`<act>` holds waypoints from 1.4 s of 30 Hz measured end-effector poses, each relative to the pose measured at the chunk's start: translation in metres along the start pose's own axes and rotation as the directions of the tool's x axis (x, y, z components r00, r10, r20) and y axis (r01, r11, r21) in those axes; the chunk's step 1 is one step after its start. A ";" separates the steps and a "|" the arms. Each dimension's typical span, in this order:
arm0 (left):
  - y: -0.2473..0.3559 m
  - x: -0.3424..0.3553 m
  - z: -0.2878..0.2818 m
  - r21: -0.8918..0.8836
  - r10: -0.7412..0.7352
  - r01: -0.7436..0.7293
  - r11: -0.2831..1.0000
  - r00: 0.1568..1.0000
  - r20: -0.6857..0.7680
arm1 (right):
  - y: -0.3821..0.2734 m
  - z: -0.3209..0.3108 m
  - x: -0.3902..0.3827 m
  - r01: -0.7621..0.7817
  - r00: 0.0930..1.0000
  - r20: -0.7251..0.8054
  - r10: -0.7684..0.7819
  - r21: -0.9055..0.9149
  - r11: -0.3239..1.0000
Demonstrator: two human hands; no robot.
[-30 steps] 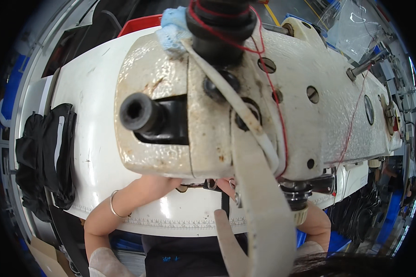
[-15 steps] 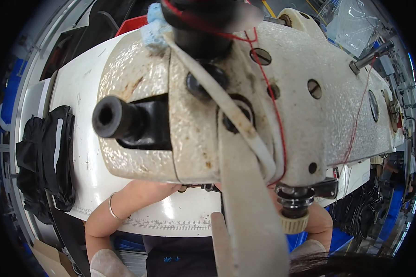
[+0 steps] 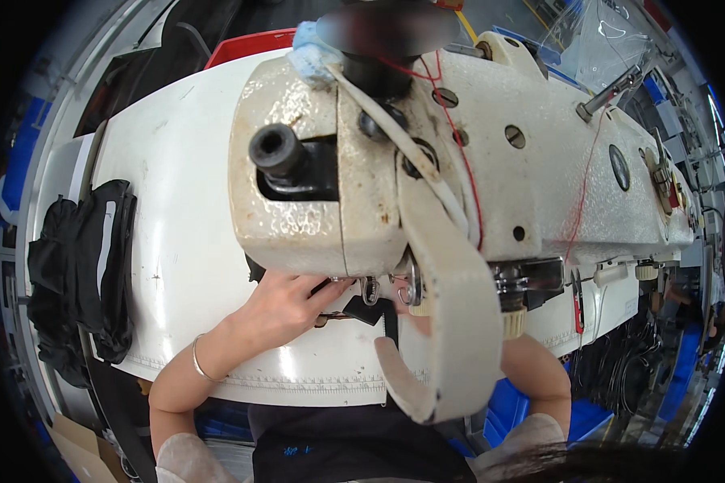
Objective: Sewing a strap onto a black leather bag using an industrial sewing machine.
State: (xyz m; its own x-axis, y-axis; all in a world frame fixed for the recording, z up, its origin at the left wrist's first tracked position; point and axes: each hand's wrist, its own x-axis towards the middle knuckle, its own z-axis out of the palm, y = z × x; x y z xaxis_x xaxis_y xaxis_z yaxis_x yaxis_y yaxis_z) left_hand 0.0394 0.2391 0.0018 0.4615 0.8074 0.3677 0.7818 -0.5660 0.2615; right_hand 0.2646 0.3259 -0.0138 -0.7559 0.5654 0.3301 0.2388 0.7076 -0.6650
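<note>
**A:** View has pulled back a bit compared with half a second ago, so the sewing machine head [image 3: 459, 177] no longer fills everything and the left hand [image 3: 278, 310] is in plain sight now. It sits flat on the white tabletop [image 3: 177, 241], fingers [image 3: 326, 291] stretched toward the needle area, pressing the small black fabric piece [image 3: 370, 310] right under the presser foot.

**B:** And the right hand [image 3: 415, 322]?

**A:** Mostly hidden behind the machine's cream guard [image 3: 451, 322]. Can't tell if it's gripping anything. Looks like the piece is just being lined up.
</note>
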 end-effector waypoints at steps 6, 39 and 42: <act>-0.016 0.004 0.006 -0.038 -0.084 0.084 0.996 0.996 0.004 | -0.008 0.028 0.005 -0.119 0.988 0.079 0.130 -0.127 0.985; 0.065 -0.061 -0.024 0.293 -0.402 0.451 0.843 0.890 -0.214 | -0.069 0.062 0.017 -0.438 0.857 0.214 0.469 0.782 0.444; 0.077 -0.057 -0.040 0.139 -0.477 0.508 0.850 0.855 -0.206 | -0.063 0.064 0.013 -0.467 0.871 0.269 0.411 0.710 0.527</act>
State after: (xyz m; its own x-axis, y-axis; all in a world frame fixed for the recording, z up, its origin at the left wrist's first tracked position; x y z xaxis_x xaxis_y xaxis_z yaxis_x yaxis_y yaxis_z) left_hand 0.0569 0.1428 0.0369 -0.0644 0.9255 0.3731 0.9572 -0.0485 0.2853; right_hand 0.2003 0.2612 -0.0103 -0.7242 0.6694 -0.1656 0.0464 -0.1922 -0.9802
